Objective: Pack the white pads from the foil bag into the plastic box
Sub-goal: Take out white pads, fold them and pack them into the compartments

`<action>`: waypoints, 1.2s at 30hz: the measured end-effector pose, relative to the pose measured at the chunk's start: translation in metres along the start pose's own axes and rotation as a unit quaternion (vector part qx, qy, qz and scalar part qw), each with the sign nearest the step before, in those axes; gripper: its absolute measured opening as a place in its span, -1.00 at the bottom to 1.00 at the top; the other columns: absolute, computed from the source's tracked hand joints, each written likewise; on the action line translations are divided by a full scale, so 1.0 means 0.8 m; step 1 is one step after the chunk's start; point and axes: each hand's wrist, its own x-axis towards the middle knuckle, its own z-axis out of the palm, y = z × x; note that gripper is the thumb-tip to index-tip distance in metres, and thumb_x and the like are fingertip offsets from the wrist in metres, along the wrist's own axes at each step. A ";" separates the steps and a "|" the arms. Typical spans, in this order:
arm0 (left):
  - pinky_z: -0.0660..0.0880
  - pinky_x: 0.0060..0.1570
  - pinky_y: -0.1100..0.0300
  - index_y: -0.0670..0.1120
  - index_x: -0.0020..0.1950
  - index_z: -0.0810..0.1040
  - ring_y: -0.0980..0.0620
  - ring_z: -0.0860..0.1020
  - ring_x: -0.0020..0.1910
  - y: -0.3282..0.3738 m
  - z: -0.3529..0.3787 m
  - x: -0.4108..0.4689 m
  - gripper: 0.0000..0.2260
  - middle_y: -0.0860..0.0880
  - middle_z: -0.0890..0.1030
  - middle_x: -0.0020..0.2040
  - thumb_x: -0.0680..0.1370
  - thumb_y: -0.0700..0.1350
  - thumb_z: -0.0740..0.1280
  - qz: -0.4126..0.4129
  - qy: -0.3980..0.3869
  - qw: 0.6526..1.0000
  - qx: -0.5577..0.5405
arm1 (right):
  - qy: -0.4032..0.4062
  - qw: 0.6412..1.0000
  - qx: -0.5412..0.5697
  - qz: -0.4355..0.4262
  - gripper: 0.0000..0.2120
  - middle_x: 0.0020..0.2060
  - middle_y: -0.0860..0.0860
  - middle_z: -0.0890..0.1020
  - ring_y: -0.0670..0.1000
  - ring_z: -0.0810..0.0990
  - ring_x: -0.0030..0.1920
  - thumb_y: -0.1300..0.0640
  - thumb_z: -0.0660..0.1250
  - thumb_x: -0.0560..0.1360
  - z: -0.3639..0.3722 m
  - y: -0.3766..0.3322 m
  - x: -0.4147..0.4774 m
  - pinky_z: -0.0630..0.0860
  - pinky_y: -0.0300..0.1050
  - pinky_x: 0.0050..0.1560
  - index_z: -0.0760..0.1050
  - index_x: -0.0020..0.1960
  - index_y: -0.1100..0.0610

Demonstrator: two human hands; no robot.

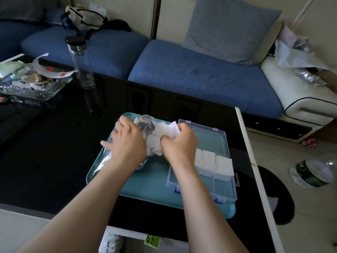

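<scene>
Nearest the camera, two bare forearms reach out over a glossy black table (pixel 54 143) with a white edge, and a white shoe (pixel 109 243) shows on the floor below its near edge. A teal tray (pixel 145 185) rests on the table and carries everything for the job. On its right side sits the clear plastic box (pixel 206 190) with blue latches, its lid (pixel 209 139) swung open away from the person. A row of white pads (pixel 213 161) already stands along the box's far wall. On the tray's left side lies the crumpled foil bag (pixel 144 123), its mouth facing the box. The left hand (pixel 127 143) lies on top of the bag and presses it down, with the fingers spread and mostly straight; its thumb is out of sight. The right hand (pixel 179 145) is just beside it at the bag's mouth, with its fingers curled tightly round a loose bunch of pads (pixel 164 130) that spills from the foil between the two hands. Farther back on the table, a tall clear bottle (pixel 80 66) with a black cap stands upright, and a clear dish (pixel 32 83) at the left edge holds wrappers and scraps. Off the table's right side, a plastic bottle (pixel 313 172) lies on the pale floor. Behind the table runs a blue sofa (pixel 200 73) with a grey-blue cushion (pixel 229 30) against its back. A white bag with dark straps (pixel 85 17) sits on the left seat, and crumpled plastic (pixel 295 52) is heaped on the white armrest at the right.
</scene>
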 end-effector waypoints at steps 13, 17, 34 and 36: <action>0.02 0.50 -0.39 -0.02 0.36 0.39 -0.26 0.30 0.46 0.025 0.009 -0.011 -0.57 -0.12 0.40 0.36 0.52 -0.04 0.39 0.091 0.011 0.996 -0.014 | 0.010 0.973 0.202 0.112 -0.71 -0.20 -0.13 0.70 -0.19 0.67 -0.31 0.31 0.47 0.42 -0.077 -0.011 -0.005 0.63 -0.24 -0.35 0.64 0.06 0.01; 0.04 0.46 -0.15 -0.03 0.37 0.52 -0.24 0.22 0.47 0.042 0.009 -0.023 -0.53 -0.11 0.41 0.47 0.45 -0.24 0.35 0.191 0.112 0.974 -0.042 | 0.033 0.969 0.215 0.114 -0.75 -0.18 -0.12 0.73 -0.08 0.73 -0.16 0.27 0.51 0.43 -0.102 -0.008 -0.012 0.71 -0.13 -0.25 0.66 0.02 -0.01; 0.71 0.00 -0.05 -0.27 0.27 0.59 -0.18 0.73 0.10 0.081 -0.011 -0.111 -0.74 -0.27 0.72 0.14 0.68 -0.11 0.37 -0.077 -0.284 0.751 -0.591 | -0.040 0.971 0.225 0.068 -0.84 -0.17 0.11 0.75 0.02 0.69 -0.18 0.20 0.35 0.60 -0.172 -0.007 -0.075 0.68 -0.02 -0.05 0.71 -0.06 0.15; 0.72 -0.07 0.00 -0.27 0.28 0.57 -0.18 0.74 0.08 0.080 -0.011 -0.115 -0.75 -0.24 0.73 0.12 0.69 -0.12 0.35 -0.086 -0.281 0.752 -0.590 | 0.014 0.979 0.200 0.048 -0.80 -0.33 0.04 0.69 -0.05 0.57 -0.29 0.20 0.34 0.59 -0.173 -0.001 -0.079 0.56 -0.10 -0.22 0.68 -0.16 0.18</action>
